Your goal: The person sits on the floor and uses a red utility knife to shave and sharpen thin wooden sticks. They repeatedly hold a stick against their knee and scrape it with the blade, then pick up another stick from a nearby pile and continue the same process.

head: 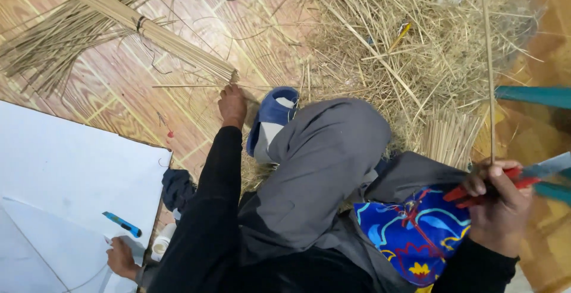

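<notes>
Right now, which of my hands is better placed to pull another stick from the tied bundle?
Probably the left hand: it rests at the cut end of the tied stick bundle on the floor. The right hand is occupied, gripping a red-handled tool and a thin upright stick.

Head view, steeply down, close over lap, straw-strewn floor (148, 108) beyond.

The light is soft and warm, and the room is bright enough. No dark shadows fall on the wooden floor (119, 96). The white sheet (65, 168) looks pale and a bit shiny. The right hand (496, 201) is blurry. The straw pile (416, 43) looks fuzzy near the top corner.
</notes>
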